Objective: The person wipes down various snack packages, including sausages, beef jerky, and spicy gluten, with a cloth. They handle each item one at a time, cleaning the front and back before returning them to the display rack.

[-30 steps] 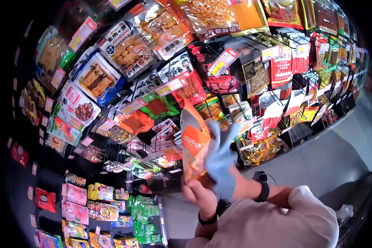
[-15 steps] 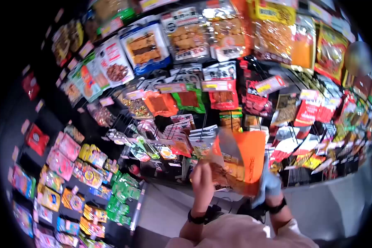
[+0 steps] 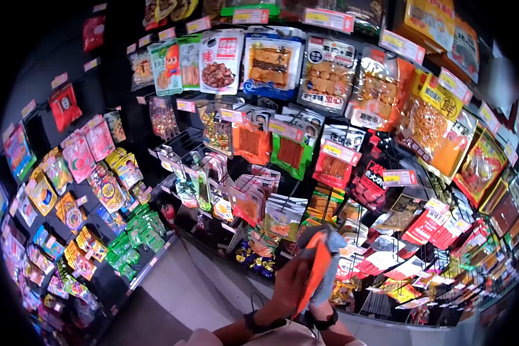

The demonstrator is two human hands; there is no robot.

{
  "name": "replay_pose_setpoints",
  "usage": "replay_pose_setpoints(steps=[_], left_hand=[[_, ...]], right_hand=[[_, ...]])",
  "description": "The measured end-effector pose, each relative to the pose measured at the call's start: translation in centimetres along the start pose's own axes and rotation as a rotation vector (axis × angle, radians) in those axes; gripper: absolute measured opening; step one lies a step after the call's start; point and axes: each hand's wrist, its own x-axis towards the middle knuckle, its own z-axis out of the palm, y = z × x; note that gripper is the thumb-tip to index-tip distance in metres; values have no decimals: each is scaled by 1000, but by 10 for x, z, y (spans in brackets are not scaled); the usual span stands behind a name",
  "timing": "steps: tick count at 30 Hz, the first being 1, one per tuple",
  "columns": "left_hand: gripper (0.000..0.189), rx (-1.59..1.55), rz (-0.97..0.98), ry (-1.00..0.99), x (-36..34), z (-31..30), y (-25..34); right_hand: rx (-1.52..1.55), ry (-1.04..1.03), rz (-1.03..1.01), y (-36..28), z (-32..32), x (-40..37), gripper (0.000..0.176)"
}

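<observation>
An orange snack packet (image 3: 317, 266) is held up in front of me, turned nearly edge-on, at the lower middle of the head view. My left hand (image 3: 289, 286) grips its left side, fingers closed against it. A grey-blue cloth (image 3: 331, 262) lies along the packet's right side and over its top. Behind that cloth, my right hand (image 3: 319, 305) is mostly covered; it holds the cloth against the packet. Both wrists wear black bands.
Ahead, a wall rack carries hanging snack bags, including a blue-and-white bag (image 3: 273, 62) and a yellow-topped bag (image 3: 429, 115). Candy packets such as green ones (image 3: 135, 236) fill the left rack. Price tags (image 3: 328, 20) stick out from the hooks. Grey floor (image 3: 181, 288) lies below.
The packet has turned from showing its clear front and orange side to nearly edge-on, and sits lower. My hands have come closer together, the cloth now over its top. The view has shifted.
</observation>
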Motion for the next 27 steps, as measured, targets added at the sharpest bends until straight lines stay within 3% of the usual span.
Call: replay_pose_setpoints(steps=[1,2,4,6,7,10,14,16,18,19,20,22,23,24,25,26,27], left_hand=[[54,123,-91,-85,-5,5,4],[66,-60,26,-127,-12,13,12],[75,78,161,-131,-9,6,4],[77,172,246,-18,-7,0,-2],[76,135,232,40,-1,-4,2],[67,-20,106,2,7,-27,11],[63,-110,36,-96,-2,-37,-1],[74,-109,70,-127,-8,-32,-2],[74,-182,144,26,-4,-19,-3],[72,-137,308,35,3,-19,4],[72,-129,303,13,5,-23,-1],[68,-343,67,287,12,-35,-2],[66,-390,112,246,20,-39,7],[60,-500,-97,101,17,-53,14],[57,-439,-163,145,12,-49,28],[60,-376,-227,190,7,-43,38],[63,-337,-295,242,-6,-56,9]], right_hand=[[159,-141,257,19,-11,9,45],[-473,-126,-31,23,-27,0,55],[-611,-199,-134,29,-24,5,53],[-382,-5,49,53,-13,4,40],[-359,-24,51,51,-2,4,40],[-451,-250,-34,40,14,-13,41],[-276,-411,94,28,6,-1,41],[-254,-479,100,20,2,15,42],[-293,-483,63,18,7,20,42],[-300,-469,55,20,11,21,42],[-305,-443,56,23,16,15,42],[-324,-413,47,31,27,-1,43],[-332,-420,42,34,30,-11,43],[-325,-442,44,35,33,-18,43],[-309,-465,53,33,34,-21,43],[-240,-498,133,29,32,-21,43],[-75,-529,362,25,27,-15,43]])
